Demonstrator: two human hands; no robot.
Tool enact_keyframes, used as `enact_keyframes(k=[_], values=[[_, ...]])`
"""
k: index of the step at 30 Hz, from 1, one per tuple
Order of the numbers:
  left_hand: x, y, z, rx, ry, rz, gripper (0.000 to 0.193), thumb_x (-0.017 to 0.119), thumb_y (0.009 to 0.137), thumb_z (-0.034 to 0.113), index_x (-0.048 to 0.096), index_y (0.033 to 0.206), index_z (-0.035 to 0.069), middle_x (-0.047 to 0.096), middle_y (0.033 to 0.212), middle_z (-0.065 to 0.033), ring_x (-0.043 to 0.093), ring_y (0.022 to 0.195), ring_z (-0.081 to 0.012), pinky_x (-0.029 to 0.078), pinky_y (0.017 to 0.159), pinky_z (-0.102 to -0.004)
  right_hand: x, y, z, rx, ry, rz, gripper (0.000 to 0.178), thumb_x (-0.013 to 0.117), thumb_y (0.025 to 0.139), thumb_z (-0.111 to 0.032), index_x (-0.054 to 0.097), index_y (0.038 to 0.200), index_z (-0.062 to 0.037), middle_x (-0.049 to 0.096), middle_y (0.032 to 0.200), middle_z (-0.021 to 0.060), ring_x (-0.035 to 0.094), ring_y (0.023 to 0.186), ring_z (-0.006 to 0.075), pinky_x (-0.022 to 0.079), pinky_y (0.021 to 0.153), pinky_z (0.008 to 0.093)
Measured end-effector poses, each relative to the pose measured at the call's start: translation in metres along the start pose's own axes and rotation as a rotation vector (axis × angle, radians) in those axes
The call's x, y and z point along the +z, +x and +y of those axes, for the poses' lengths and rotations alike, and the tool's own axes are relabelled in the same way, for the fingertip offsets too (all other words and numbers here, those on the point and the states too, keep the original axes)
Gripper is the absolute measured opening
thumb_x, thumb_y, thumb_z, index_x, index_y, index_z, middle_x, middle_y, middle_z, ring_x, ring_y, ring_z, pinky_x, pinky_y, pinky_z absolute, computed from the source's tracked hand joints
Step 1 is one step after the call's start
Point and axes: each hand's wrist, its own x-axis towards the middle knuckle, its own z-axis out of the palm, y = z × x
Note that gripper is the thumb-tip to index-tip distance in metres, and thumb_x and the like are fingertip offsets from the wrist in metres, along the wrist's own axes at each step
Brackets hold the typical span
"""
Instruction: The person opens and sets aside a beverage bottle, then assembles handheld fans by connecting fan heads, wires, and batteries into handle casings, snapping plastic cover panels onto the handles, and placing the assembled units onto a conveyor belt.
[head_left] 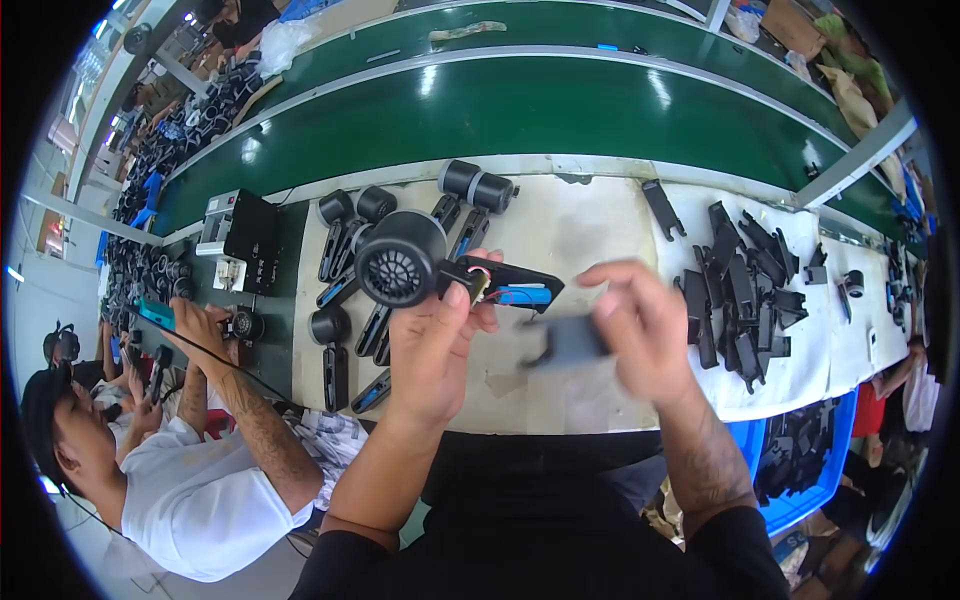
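Observation:
My left hand (432, 345) is closed around the handle of a black handheld fan (398, 262), its round grille facing me. The handle is open along its side and bares a blue battery cell (528, 296), a small circuit board and thin red and other wires. Just right of it, my right hand (645, 325) pinches a flat black plastic handle cover (572, 343); hand and cover are smeared by motion. The cover is apart from the fan. Several similar fans (330, 360) with open handles lie on the table to the left of my left hand.
Loose black covers (738, 290) are heaped on the right of the white tabletop. A blue bin (835, 460) holding more black parts stands below the right edge. Beyond runs a green conveyor belt (520, 100). At left are a black-and-silver machine (250, 235) and a co-worker (200, 480) holding a teal tool.

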Motion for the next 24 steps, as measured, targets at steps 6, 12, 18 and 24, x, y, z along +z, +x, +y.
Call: enact_keyframes(k=[6,12,18,24], values=[[0.027,-0.007,0.006,0.065,0.024,-0.075,0.039,0.06,0.105,0.022,0.058,0.138,0.002,0.062,0.139,-0.0178,0.063,0.12,-0.021,0.053,0.091,-0.0316,0.022,0.005,-0.027,-0.601,-0.539,0.066,0.042,0.076,0.082,-0.009,0.072,0.124,-0.0098,0.062,0.062,-0.0037,0.052,0.05,0.0157,0.032,0.059,0.0328],[0.029,-0.01,-0.002,0.098,-0.02,-0.098,0.037,0.053,0.107,0.023,0.058,0.137,0.002,0.06,0.14,-0.0185,0.054,0.134,-0.0281,0.042,0.112,-0.0452,0.02,0.002,-0.025,-0.684,-0.68,0.116,0.043,0.077,0.078,-0.01,0.075,0.121,-0.0105,0.062,0.064,-0.0047,0.048,0.049,0.0146,0.03,0.059,0.032],[0.031,-0.011,-0.003,0.116,0.043,-0.074,0.035,0.055,0.106,0.021,0.059,0.135,0.001,0.06,0.139,-0.0181,0.056,0.131,-0.0279,0.042,0.112,-0.0452,0.022,0.004,-0.024,-0.707,-0.674,0.114,0.038,0.078,0.079,-0.008,0.075,0.117,-0.0097,0.063,0.065,-0.0047,0.05,0.05,0.0128,0.03,0.06,0.0319],[0.02,-0.011,-0.008,0.134,0.215,-0.083,0.034,0.06,0.103,0.016,0.06,0.133,-0.001,0.062,0.137,-0.0186,0.06,0.126,-0.0265,0.046,0.109,-0.0422,0.016,0.013,-0.015,-0.603,-0.492,0.018,0.023,0.075,0.087,-0.011,0.074,0.11,-0.0099,0.069,0.069,0.0008,0.061,0.056,0.0163,0.033,0.061,0.0337]])
